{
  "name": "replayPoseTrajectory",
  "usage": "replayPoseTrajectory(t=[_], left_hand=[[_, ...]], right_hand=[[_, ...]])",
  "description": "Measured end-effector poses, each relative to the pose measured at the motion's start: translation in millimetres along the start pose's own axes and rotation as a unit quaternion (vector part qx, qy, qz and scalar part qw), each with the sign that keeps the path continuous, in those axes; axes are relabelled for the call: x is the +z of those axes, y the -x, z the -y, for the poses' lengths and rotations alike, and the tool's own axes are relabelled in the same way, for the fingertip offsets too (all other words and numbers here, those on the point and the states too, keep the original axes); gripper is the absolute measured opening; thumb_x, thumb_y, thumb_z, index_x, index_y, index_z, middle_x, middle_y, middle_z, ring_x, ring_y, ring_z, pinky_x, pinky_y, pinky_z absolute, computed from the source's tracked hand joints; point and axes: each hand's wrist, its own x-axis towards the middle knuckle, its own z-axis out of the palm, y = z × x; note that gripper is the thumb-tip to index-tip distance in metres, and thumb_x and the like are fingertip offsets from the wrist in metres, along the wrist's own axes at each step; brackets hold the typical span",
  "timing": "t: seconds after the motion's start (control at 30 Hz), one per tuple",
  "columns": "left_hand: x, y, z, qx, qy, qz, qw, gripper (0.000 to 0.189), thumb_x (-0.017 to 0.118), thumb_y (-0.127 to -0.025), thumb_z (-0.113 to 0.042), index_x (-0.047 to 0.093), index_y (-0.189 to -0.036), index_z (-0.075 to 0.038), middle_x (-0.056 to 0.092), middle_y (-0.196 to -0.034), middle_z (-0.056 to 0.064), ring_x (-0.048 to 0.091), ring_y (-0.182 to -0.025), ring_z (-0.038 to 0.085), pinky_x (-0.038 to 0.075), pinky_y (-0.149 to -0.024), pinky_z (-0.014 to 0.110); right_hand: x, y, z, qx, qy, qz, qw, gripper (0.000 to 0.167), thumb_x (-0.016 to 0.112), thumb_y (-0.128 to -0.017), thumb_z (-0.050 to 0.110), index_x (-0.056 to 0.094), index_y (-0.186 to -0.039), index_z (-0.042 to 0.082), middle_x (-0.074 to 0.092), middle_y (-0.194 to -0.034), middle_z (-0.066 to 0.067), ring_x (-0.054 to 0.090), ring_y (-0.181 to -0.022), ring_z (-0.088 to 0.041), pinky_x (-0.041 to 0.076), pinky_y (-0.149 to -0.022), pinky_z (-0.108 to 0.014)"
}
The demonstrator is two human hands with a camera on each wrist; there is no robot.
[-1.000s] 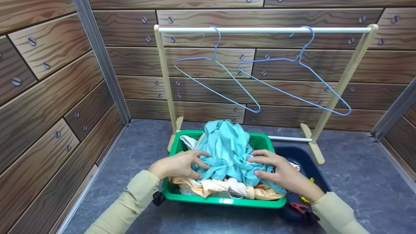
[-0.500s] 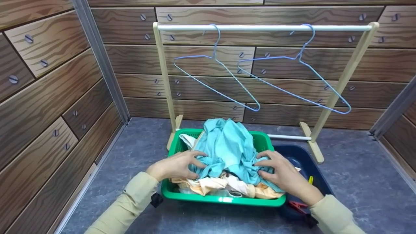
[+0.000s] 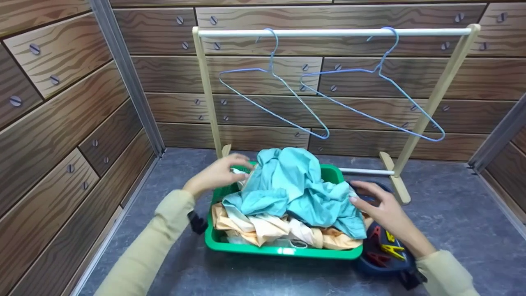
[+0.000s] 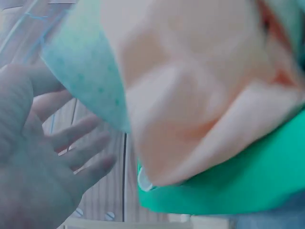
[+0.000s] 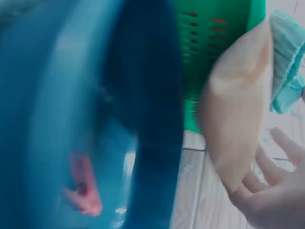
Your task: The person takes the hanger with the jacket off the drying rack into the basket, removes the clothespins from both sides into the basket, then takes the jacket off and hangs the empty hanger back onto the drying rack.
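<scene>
A teal garment (image 3: 296,185) lies crumpled on top of the heap in a green basket (image 3: 283,250). Peach and cream clothes (image 3: 263,228) show beneath it along the front rim. My left hand (image 3: 218,172) hovers over the basket's left side, beside the teal garment. The left wrist view shows that hand's fingers (image 4: 83,162) spread, with no cloth gripped. Past the garment's right edge, my right hand (image 3: 384,209) reaches over the basket's side with its fingers extended. In the right wrist view, peach cloth (image 5: 238,105) partly covers those fingers; whether they touch it I cannot tell.
Behind the basket stands a drying rack (image 3: 333,33) with two blue hangers, one on the left (image 3: 273,74) and one on the right (image 3: 380,72). To the basket's right sits a dark blue tub (image 3: 384,269) holding red and yellow clothespins (image 3: 392,250).
Both hands have let go of the teal garment and moved apart, the left one away toward the back and the right one rightward. The garment now spreads wider across the heap.
</scene>
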Motion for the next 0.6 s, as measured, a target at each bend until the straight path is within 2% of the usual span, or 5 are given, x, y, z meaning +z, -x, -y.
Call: replayPoseTrajectory(t=[0.2,0.37,0.43,0.5,0.6], left_hand=[[5.5,-36.8,-5.3,-0.025,-0.055,-0.003,0.9982,0.065,0.072,-0.091,-0.031,0.044,-0.149,-0.023,0.023,-0.159,0.008,0.029,-0.141,0.029,0.035,-0.106,0.048],[22.8,-65.0,-16.9,-0.007,-0.081,0.018,0.9965,0.082,0.073,-0.088,-0.028,0.027,-0.155,-0.037,0.011,-0.162,0.005,0.023,-0.145,0.027,0.040,-0.102,0.045],[29.7,-74.0,-23.1,0.004,-0.069,0.038,0.9969,0.089,0.072,-0.087,-0.016,0.022,-0.156,-0.040,0.006,-0.163,0.003,0.018,-0.146,0.029,0.045,-0.095,0.044],[36.0,-81.2,-28.9,0.009,-0.081,0.067,0.9944,0.093,0.067,-0.085,-0.006,0.019,-0.155,-0.044,0.002,-0.164,0.001,0.017,-0.146,0.031,0.047,-0.090,0.044],[44.0,-88.4,-34.9,0.003,-0.139,0.120,0.9830,0.087,0.059,-0.087,-0.002,0.023,-0.155,-0.042,0.002,-0.165,-0.001,0.014,-0.147,0.033,0.040,-0.101,0.050]], right_hand=[[-4,11.5,-5,0.048,0.000,0.028,0.9984,0.053,0.061,-0.099,0.030,0.044,-0.148,0.018,0.048,-0.141,-0.011,0.059,-0.109,-0.028,0.054,-0.078,-0.036],[-3,10.0,1,0.091,-0.006,0.063,0.9939,0.064,0.066,-0.095,0.035,0.036,-0.151,0.023,0.043,-0.144,-0.017,0.064,-0.087,-0.030,0.055,-0.063,-0.043],[-2,8.5,3,0.106,-0.011,0.076,0.9914,0.069,0.068,-0.094,0.037,0.034,-0.152,0.022,0.041,-0.145,-0.018,0.064,-0.082,-0.030,0.055,-0.060,-0.046],[-1,7.7,4,0.107,-0.011,0.080,0.9910,0.072,0.070,-0.092,0.036,0.035,-0.152,0.018,0.041,-0.145,-0.019,0.065,-0.083,-0.029,0.055,-0.061,-0.044],[0,8.5,1,0.093,0.001,0.066,0.9935,0.067,0.072,-0.091,0.035,0.044,-0.147,0.013,0.047,-0.142,-0.016,0.064,-0.095,-0.026,0.055,-0.067,-0.039]])
